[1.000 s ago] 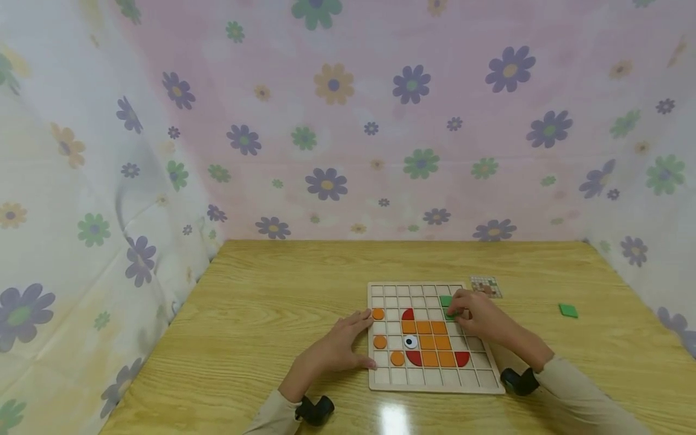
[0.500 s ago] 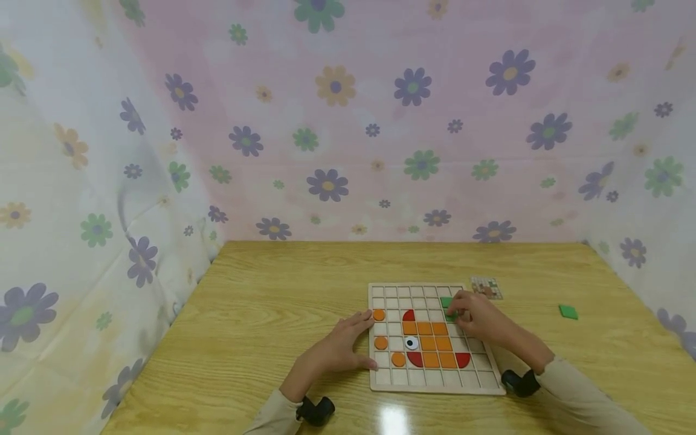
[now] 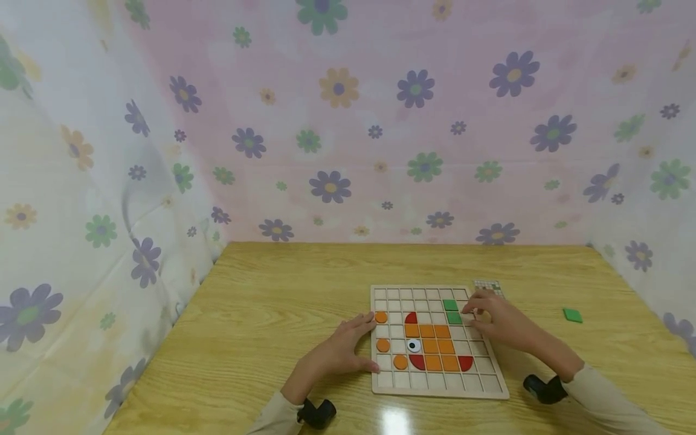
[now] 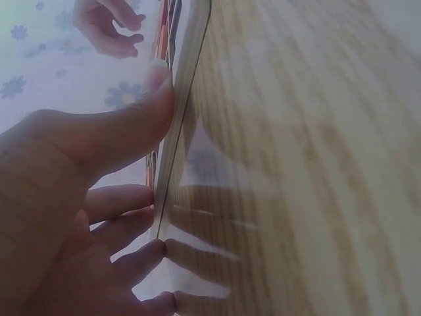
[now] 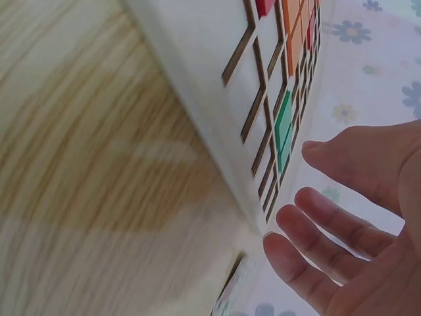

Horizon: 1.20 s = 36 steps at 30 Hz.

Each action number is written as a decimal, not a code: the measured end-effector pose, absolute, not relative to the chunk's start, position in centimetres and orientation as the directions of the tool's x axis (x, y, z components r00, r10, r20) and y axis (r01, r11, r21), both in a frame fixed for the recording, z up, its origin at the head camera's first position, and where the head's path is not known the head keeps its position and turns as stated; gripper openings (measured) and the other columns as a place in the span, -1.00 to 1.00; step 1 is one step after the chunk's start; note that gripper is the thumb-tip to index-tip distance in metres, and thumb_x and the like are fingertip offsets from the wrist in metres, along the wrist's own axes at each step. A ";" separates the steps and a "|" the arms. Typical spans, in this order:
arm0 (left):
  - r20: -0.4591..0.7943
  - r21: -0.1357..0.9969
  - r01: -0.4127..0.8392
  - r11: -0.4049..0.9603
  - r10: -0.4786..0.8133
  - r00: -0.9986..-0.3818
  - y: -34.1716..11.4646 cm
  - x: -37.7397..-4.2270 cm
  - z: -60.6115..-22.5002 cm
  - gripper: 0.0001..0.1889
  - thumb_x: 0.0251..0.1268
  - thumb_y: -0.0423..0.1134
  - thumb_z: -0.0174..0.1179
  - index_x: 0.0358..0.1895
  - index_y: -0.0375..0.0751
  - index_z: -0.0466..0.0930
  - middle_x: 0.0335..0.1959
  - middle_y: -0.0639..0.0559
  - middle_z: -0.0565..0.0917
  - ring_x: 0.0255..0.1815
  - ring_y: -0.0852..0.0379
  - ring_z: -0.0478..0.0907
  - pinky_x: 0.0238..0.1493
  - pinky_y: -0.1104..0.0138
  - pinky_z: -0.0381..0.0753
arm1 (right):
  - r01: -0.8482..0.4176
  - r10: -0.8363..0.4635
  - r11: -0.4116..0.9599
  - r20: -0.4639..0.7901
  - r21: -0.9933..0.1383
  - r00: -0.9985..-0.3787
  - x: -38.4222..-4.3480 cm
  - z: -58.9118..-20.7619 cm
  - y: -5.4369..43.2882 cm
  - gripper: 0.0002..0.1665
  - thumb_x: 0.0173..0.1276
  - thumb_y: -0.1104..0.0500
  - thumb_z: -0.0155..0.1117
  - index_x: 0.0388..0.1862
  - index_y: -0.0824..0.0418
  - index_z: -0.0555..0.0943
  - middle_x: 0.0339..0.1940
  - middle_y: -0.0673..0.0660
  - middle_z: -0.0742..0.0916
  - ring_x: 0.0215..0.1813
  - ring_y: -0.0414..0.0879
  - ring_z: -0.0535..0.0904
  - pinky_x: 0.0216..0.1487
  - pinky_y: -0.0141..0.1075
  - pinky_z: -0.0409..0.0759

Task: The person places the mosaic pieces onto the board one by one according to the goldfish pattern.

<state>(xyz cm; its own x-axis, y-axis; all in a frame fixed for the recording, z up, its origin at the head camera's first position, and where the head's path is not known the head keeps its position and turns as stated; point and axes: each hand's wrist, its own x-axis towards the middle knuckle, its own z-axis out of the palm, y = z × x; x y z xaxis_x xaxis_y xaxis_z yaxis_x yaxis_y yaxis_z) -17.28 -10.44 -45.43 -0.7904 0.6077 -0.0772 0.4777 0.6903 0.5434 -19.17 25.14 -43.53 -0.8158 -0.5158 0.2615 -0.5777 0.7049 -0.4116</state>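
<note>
A wooden grid board (image 3: 413,380) lies on the table, with orange squares, orange discs, red quarter-round pieces and a white eye piece (image 3: 414,345) set in its cells. Two green square tiles (image 3: 454,318) sit one behind the other near its far right; they show edge-on in the right wrist view as green tiles (image 5: 283,128). My right hand (image 3: 500,320) hovers over the board's right side, fingers loosely bent and apart, holding nothing. My left hand (image 3: 341,350) rests at the left edge, its fingertips and thumb touching the rim, as the left wrist view also shows.
A loose green tile (image 3: 573,315) lies on the table to the right of the board. Behind my right hand is a small pattern card (image 3: 488,286), partly covered by it. Flowered cloth walls (image 3: 348,139) enclose the table on the back and both sides.
My right hand has let go of the nearer green tile and moved right, away from it. That tile now lies uncovered in its cell. My left hand stays at the board's edge.
</note>
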 end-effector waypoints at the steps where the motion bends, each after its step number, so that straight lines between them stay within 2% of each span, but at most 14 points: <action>1: -0.081 0.541 0.475 0.694 0.605 -0.792 -10.4 -17.2 -45.4 -0.09 0.04 0.12 0.36 0.43 -0.21 0.21 0.49 -0.01 0.09 0.49 -0.03 -0.02 0.41 -0.02 -0.04 | -0.570 -0.512 0.709 0.253 -0.415 -0.821 -19.1 -43.4 25.4 -0.86 0.19 0.31 0.36 -0.27 0.15 0.67 -0.18 0.10 0.61 -0.23 -0.03 0.53 -0.32 -0.24 0.56; 4: -0.086 0.536 0.471 0.701 0.600 -0.795 -10.4 -17.2 -45.4 -0.10 0.04 0.12 0.35 0.43 -0.20 0.21 0.50 0.00 0.09 0.49 -0.01 -0.02 0.41 -0.01 -0.03 | -0.544 -0.497 0.724 0.226 -0.424 -0.838 -18.9 -43.2 26.1 -0.87 0.19 0.31 0.35 -0.26 0.16 0.67 -0.01 0.34 0.60 -0.16 0.10 0.58 -0.32 -0.21 0.59; 7: -0.085 0.535 0.474 0.699 0.603 -0.793 -10.4 -17.3 -45.4 -0.10 0.04 0.11 0.36 0.43 -0.20 0.21 0.49 0.01 0.09 0.49 -0.02 -0.02 0.41 -0.01 -0.03 | -0.532 -0.493 0.730 0.210 -0.429 -0.844 -18.6 -43.1 27.0 -0.85 0.19 0.33 0.33 -0.24 0.20 0.67 0.12 0.51 0.51 -0.14 0.15 0.59 -0.35 -0.23 0.59; 9: -0.082 0.541 0.474 0.694 0.605 -0.792 -10.5 -17.3 -45.4 -0.11 0.04 0.08 0.37 0.43 -0.20 0.21 0.49 0.00 0.09 0.49 -0.02 -0.02 0.41 -0.01 -0.04 | -0.528 -0.487 0.735 0.210 -0.426 -0.848 -18.4 -43.1 27.6 -0.81 0.17 0.34 0.33 -0.21 0.22 0.66 0.13 0.50 0.51 -0.22 0.06 0.58 -0.40 -0.29 0.57; 13: -0.082 0.547 0.472 0.691 0.605 -0.792 -10.6 -17.4 -45.4 -0.11 0.04 0.08 0.37 0.43 -0.19 0.20 0.50 0.01 0.09 0.49 -0.01 -0.03 0.42 -0.01 -0.05 | -0.518 -0.465 0.758 0.229 -0.396 -0.855 -18.2 -43.1 29.1 -0.76 0.13 0.35 0.37 -0.18 0.22 0.64 -0.05 0.28 0.60 -0.28 -0.02 0.53 -0.48 -0.35 0.50; 17: -0.081 0.546 0.473 0.691 0.606 -0.792 -10.6 -17.4 -45.5 -0.09 0.03 0.10 0.37 0.43 -0.18 0.20 0.50 0.01 0.09 0.49 -0.01 -0.02 0.42 0.00 -0.04 | -0.537 -0.468 0.756 0.265 -0.375 -0.843 -18.0 -43.2 30.7 -0.71 0.08 0.38 0.40 -0.19 0.23 0.62 -0.17 0.12 0.57 -0.32 -0.07 0.51 -0.51 -0.35 0.46; 22: -0.080 0.551 0.469 0.690 0.603 -0.794 -10.5 -17.4 -45.6 -0.10 0.03 0.11 0.36 0.43 -0.18 0.20 0.50 0.01 0.08 0.49 -0.01 -0.02 0.42 0.00 -0.04 | -0.554 -0.471 0.757 0.300 -0.346 -0.830 -17.9 -43.3 32.4 -0.64 0.03 0.39 0.44 -0.14 0.27 0.61 -0.17 0.14 0.57 -0.33 -0.07 0.51 -0.49 -0.33 0.49; 28: -0.076 0.556 0.470 0.685 0.606 -0.792 -10.5 -17.6 -45.6 -0.09 0.03 0.12 0.36 0.43 -0.18 0.20 0.50 0.01 0.08 0.49 -0.02 -0.03 0.42 0.00 -0.05 | -0.499 -0.426 0.812 0.276 -0.303 -0.861 -17.6 -43.2 34.4 -0.59 0.03 0.31 0.48 -0.10 0.27 0.61 -0.14 0.17 0.57 -0.29 0.05 0.53 -0.43 -0.24 0.54; 36: -0.078 0.568 0.459 0.683 0.600 -0.796 -10.6 -17.3 -45.7 -0.09 0.03 0.12 0.36 0.44 -0.17 0.20 0.50 0.03 0.08 0.50 -0.03 -0.05 0.42 0.00 -0.07 | -0.457 -0.397 0.835 0.240 -0.306 -0.886 -17.6 -44.2 37.1 -0.52 -0.02 0.30 0.50 -0.07 0.31 0.59 -0.15 0.26 0.56 -0.29 0.03 0.51 -0.50 -0.27 0.48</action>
